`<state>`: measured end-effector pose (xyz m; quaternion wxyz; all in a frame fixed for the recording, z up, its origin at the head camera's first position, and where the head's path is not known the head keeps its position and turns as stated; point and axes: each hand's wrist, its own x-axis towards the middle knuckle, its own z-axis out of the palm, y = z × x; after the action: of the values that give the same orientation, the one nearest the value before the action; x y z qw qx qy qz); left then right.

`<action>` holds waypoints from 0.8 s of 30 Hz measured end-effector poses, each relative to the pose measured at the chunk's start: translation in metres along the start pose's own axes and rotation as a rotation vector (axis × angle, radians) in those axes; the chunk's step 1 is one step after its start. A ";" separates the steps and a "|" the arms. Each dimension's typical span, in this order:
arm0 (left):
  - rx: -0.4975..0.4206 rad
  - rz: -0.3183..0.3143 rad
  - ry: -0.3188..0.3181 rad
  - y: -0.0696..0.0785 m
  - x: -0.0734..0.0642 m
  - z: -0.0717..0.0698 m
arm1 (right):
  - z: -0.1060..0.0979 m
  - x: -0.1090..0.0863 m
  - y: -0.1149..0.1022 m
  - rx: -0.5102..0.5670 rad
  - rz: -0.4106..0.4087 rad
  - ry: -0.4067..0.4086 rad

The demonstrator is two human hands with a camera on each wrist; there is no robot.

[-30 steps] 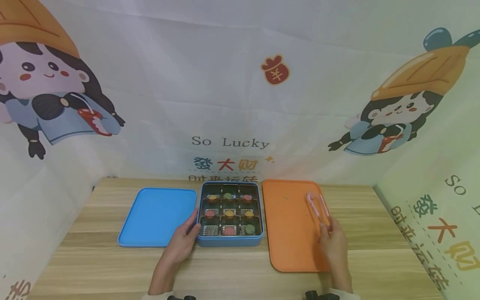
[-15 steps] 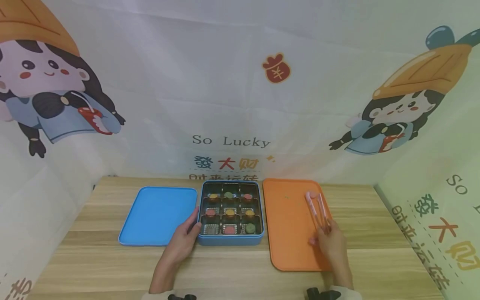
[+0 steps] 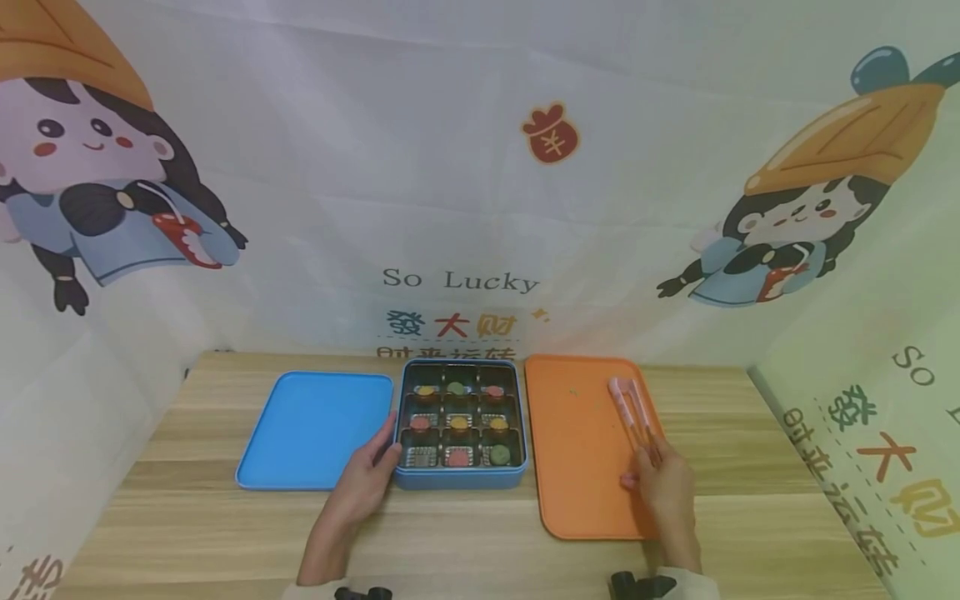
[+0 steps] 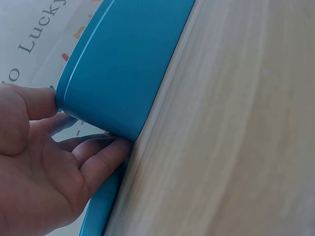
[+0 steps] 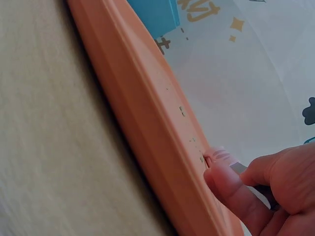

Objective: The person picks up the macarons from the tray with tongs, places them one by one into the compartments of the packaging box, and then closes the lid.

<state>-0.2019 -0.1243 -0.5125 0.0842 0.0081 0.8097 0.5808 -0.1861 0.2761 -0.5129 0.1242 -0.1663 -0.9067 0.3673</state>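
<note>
Eight small round pieces (image 3: 458,423) sit in a blue box (image 3: 459,479) with nine little rooms. Only a shiny, bumpy floor shows in the room at the near left corner. The box is in the middle of the worktop (image 3: 465,546), close to its far edge. A flat blue lid (image 3: 318,429) lies just beside it on the left. On the right is a long orange tray (image 3: 570,467) with green crumbs (image 3: 573,392) toward its far edge.

The left hand (image 3: 367,479) rests on the box near that same corner, fingers loose. The right hand (image 3: 669,487) holds the tongs (image 3: 624,410) over the tray's right edge. The hands are well apart.

Over the last second, the tongs moved a bit left, and their tips look closer together. A pink bit (image 3: 628,481) now shows by the right hand; I can't tell what it is. The box and its pieces stayed the same, so only the tongs seem to be getting worked.
</note>
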 end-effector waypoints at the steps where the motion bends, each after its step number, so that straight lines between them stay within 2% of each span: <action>1: 0.001 0.001 0.000 0.000 0.000 0.000 | 0.000 0.000 0.000 -0.004 -0.006 0.010; 16: 0.000 -0.003 -0.003 0.000 0.000 0.000 | 0.001 -0.001 -0.007 0.252 0.034 -0.014; 24: -0.002 0.006 -0.005 0.000 0.000 0.000 | 0.000 -0.001 -0.011 0.346 0.026 -0.011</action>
<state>-0.2024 -0.1245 -0.5126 0.0845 0.0120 0.8088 0.5819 -0.1876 0.2681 -0.5050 0.1414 -0.1522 -0.8284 0.5203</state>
